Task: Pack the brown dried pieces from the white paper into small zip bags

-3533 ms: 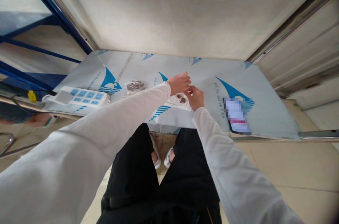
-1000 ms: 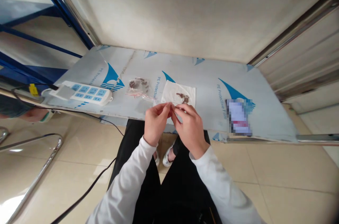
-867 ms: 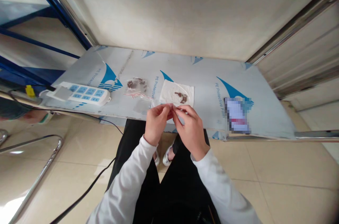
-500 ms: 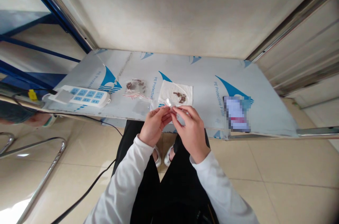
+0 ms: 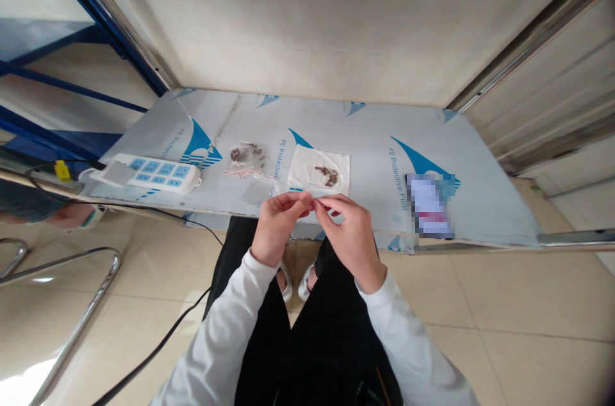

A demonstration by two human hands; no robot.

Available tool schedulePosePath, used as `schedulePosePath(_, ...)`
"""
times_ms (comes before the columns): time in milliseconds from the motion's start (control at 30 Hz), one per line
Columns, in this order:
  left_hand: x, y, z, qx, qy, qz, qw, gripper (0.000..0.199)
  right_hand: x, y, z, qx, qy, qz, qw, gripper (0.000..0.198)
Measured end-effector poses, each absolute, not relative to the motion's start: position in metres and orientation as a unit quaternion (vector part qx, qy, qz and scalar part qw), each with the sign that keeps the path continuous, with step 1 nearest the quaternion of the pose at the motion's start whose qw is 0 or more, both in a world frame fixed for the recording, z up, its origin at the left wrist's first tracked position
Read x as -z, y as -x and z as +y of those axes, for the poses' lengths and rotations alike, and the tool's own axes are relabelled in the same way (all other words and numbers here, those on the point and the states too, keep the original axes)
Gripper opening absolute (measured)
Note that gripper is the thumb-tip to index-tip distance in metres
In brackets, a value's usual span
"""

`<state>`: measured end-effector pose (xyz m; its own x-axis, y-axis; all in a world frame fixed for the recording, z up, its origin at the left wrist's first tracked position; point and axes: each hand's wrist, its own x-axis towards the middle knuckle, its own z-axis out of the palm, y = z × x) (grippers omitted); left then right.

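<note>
Fingertips of my left hand [image 5: 279, 221] and my right hand [image 5: 350, 233] meet in a pinch above the table's near edge. Whatever sits between them is too small and hidden to name. Just beyond lies a white paper tissue [image 5: 305, 166], with several small brown metal pieces that look like screws [image 5: 330, 177] on its right half. To the left of the tissue is a clear plastic bag [image 5: 247, 153] with more small brown pieces. Thin pinkish strips [image 5: 244, 172] lie at the bag's near side.
A white power strip [image 5: 161, 174] with blue sockets lies at the table's left. A pixelated phone [image 5: 430, 206] is near the right front edge of the film-covered table [image 5: 369, 130]. A black cable [image 5: 158, 342] hangs at left, by a metal chair frame [image 5: 96, 297].
Both hands stay together at the same place. My left fingers have closed more tightly, and the shiny clear bit that showed above the fingertips no longer shows. The things on the table are unmoved.
</note>
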<state>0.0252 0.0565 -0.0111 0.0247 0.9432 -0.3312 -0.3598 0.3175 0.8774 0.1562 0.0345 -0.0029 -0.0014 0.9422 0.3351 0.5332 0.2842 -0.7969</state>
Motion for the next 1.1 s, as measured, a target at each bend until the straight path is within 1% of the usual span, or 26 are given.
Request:
schedulePosePath(100,0.012,-0.028,0.056,-0.507,-0.305,0.493,0.638,0.026,0.0,-0.156,0.035,-0.232,0.543,-0.681,0.434,0.018)
schedulePosePath(200,0.012,-0.026,0.056,-0.495,-0.33,0.488,0.639,0.028,0.001,-0.157,0.037,-0.269,0.536,-0.674,0.431,0.02)
schedulePosePath(300,0.012,-0.019,0.058,-0.464,-0.395,0.478,0.633,0.03,0.005,-0.159,0.039,-0.325,0.537,-0.656,0.417,0.021)
schedulePosePath(367,0.013,-0.014,0.059,-0.436,-0.455,0.484,0.607,0.03,0.008,-0.161,0.039,-0.325,0.542,-0.665,0.398,0.02)
schedulePosePath(433,0.013,-0.009,0.061,-0.399,-0.519,0.519,0.55,0.028,0.01,-0.162,0.041,-0.27,0.552,-0.695,0.374,0.018)
schedulePosePath(567,0.004,-0.01,0.061,-0.324,-0.602,0.637,0.357,0.018,0.012,-0.165,0.049,-0.105,0.609,-0.713,0.331,0.015)
schedulePosePath(633,0.0,-0.015,0.061,-0.315,-0.612,0.654,0.316,0.016,0.013,-0.168,0.054,-0.066,0.638,-0.693,0.328,0.013)
schedulePosePath(667,-0.002,-0.017,0.061,-0.319,-0.61,0.652,0.317,0.015,0.013,-0.168,0.055,-0.068,0.644,-0.684,0.336,0.01)
schedulePosePath(733,-0.004,-0.023,0.063,-0.337,-0.598,0.643,0.34,0.017,0.014,-0.168,0.057,-0.112,0.636,-0.672,0.362,0.005)
schedulePosePath(800,-0.005,-0.026,0.067,-0.35,-0.581,0.631,0.376,0.017,0.013,-0.168,0.057,-0.174,0.61,-0.669,0.387,0.012)
schedulePosePath(867,-0.006,-0.028,0.07,-0.359,-0.571,0.627,0.389,0.015,0.01,-0.168,0.057,-0.202,0.582,-0.689,0.382,0.01)
schedulePosePath(1000,-0.01,-0.025,0.073,-0.351,-0.594,0.639,0.34,0.015,0.003,-0.175,0.06,-0.169,0.541,-0.755,0.329,0.023)
schedulePosePath(1100,-0.009,-0.021,0.074,-0.34,-0.655,0.597,0.314,0.013,0.002,-0.183,0.07,-0.163,0.538,-0.762,0.32,0.02)
